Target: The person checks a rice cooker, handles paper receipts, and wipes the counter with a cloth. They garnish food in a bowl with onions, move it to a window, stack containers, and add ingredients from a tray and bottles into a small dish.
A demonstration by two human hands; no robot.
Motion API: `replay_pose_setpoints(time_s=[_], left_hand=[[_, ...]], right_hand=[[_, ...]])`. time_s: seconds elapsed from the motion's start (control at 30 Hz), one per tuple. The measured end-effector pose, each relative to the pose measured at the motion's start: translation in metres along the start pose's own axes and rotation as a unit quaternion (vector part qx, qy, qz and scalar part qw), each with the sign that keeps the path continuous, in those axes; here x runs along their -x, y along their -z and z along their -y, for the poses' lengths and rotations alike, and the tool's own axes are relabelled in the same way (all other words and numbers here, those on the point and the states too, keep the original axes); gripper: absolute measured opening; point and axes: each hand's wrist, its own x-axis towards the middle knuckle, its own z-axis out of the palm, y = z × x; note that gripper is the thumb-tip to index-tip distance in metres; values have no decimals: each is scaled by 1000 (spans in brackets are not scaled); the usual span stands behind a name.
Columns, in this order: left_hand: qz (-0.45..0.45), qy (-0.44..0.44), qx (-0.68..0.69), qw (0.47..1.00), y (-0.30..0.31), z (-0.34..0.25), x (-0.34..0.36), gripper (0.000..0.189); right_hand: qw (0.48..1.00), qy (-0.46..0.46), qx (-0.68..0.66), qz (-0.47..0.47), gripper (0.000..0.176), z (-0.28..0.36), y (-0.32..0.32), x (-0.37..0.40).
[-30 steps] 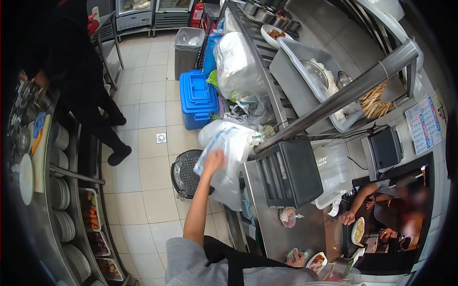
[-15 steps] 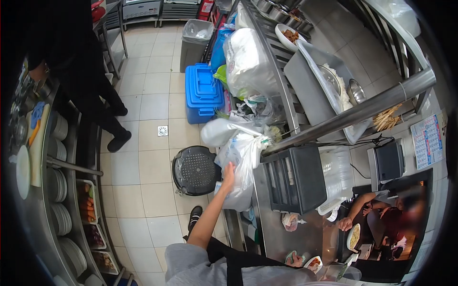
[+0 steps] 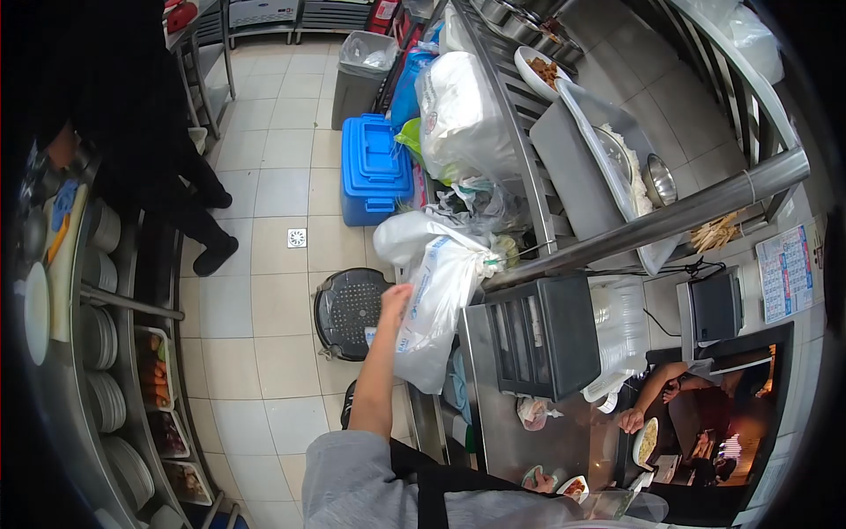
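Observation:
My left hand (image 3: 396,301) is closed on the edge of a white plastic bag (image 3: 434,309) with blue print, which hangs from the rack side next to more bags. My right hand (image 3: 540,480) is low over the steel counter (image 3: 507,450), its fingers curled round something greenish, partly hidden and too small to make out. Beside that hand sits a white dish (image 3: 575,488) with reddish food.
A black stool (image 3: 352,310) and a blue lidded bin (image 3: 377,167) stand on the tiled floor. A black drawer unit (image 3: 538,339) is on the counter. Another person's hand (image 3: 631,420) reaches through a window near an oval dish (image 3: 648,443). A person in black (image 3: 132,132) stands at left.
My left hand has moved slightly left and its fingers have closed from outstretched. The printed bag is now drawn out and stretched. My right hand has stayed nearly in place.

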Motion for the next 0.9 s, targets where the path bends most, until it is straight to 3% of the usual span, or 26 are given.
replay_pose_setpoints(time_s=[0.03,0.1,0.2,0.23,0.27,0.33,0.43,0.5,0.6,0.67,0.7,0.77,0.83,0.9], left_hand=[[-20,-21,90,996,12,0,-6,26],[34,-18,207,978,20,-46,32,35],[55,-174,-53,982,-6,-67,59,51],[64,-252,-418,871,-10,-53,68,68],[29,-229,-445,865,-46,-96,143,76],[-8,-391,-466,794,-82,-45,185,72],[109,-377,-416,820,-112,-29,239,58],[87,-374,-428,818,-116,-24,239,54],[79,-373,-308,872,-111,-29,229,37],[58,-202,-123,970,-102,-40,217,31],[47,-111,-27,992,-97,-48,207,28],[-161,-201,-77,963,-72,-41,129,27],[-196,-123,-201,952,-48,-51,69,40],[-313,-75,-214,923,-42,-52,14,44]], right_hand=[[1000,4,3,-7,47,-2,-3,2],[1000,3,-1,-14,47,5,-1,4],[1000,-1,-15,-19,46,8,-2,6],[1000,-4,-20,-23,46,8,-2,5],[1000,-7,-16,-16,46,9,-2,5],[1000,-10,-2,0,46,11,1,3],[1000,6,1,11,46,9,4,2],[1000,15,10,8,47,3,2,1],[998,54,15,-24,47,-4,-5,2],[998,59,21,-30,46,-9,-5,2],[997,61,23,-34,46,-8,-7,1],[997,58,16,-44,45,-2,-4,2],[997,64,6,-45,44,-1,-6,1],[996,77,-5,-46,44,-9,-5,-1]])
